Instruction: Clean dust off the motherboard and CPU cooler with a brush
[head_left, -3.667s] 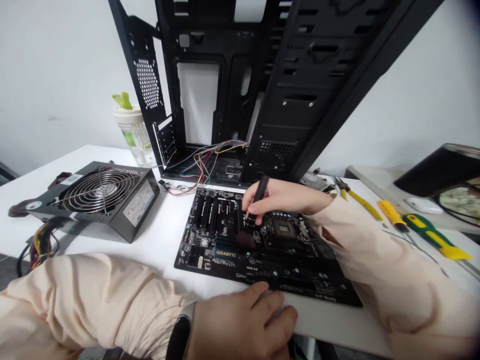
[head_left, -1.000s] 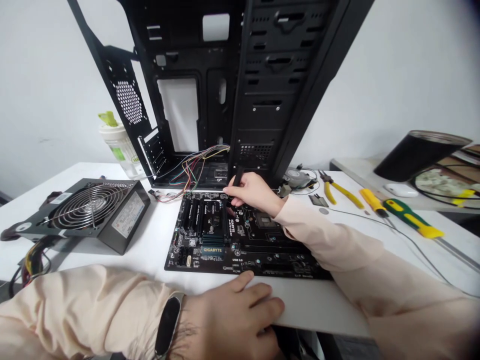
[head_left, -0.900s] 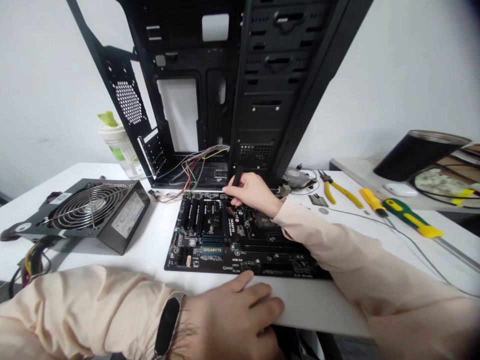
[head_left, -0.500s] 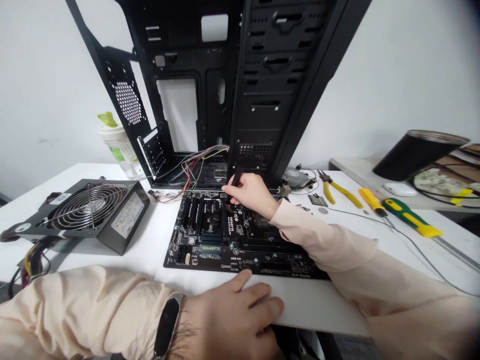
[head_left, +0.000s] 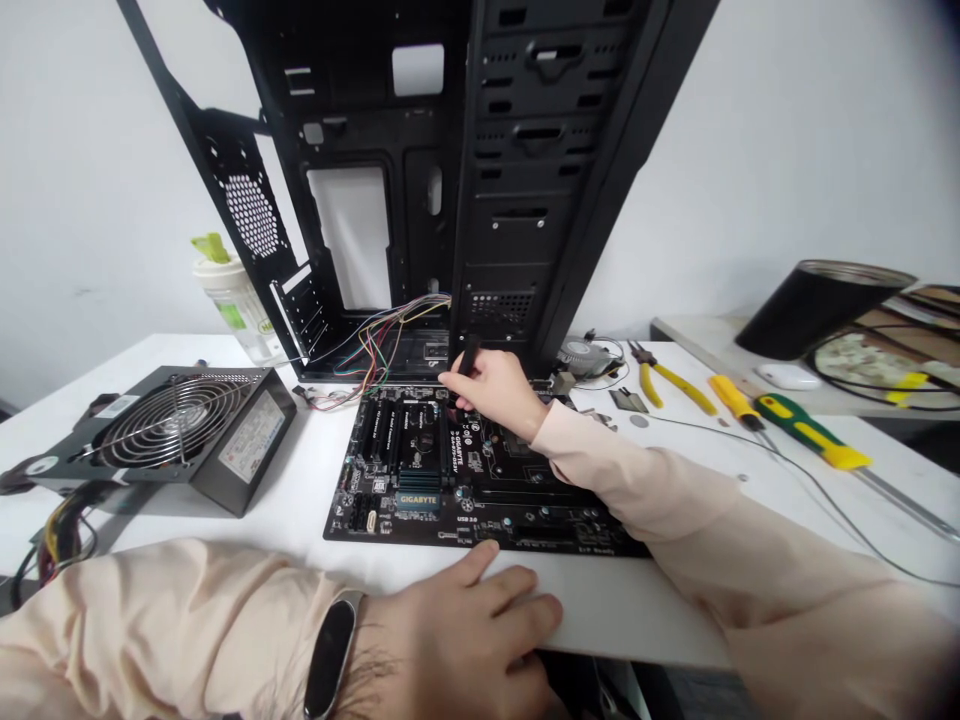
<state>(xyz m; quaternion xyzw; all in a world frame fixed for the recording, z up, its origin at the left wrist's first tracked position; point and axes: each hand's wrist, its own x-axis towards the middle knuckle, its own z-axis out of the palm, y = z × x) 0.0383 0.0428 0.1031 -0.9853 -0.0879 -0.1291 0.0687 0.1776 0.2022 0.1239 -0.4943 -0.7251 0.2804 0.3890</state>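
The right hand (head_left: 495, 392) grips a black tool handle (head_left: 469, 355), likely a screwdriver, upright over the top edge of the Gigabyte motherboard (head_left: 420, 500). Its fingers hide the tip, so I can't tell whether it touches the board. The board lies flat on the white surface (head_left: 622, 610). The left hand (head_left: 457, 640) rests open and empty at the board's six o'clock edge. The black PC case (head_left: 517, 200) stands at twelve o'clock, the power supply (head_left: 180, 430) at nine, and yellow-handled pliers (head_left: 671, 388) at two.
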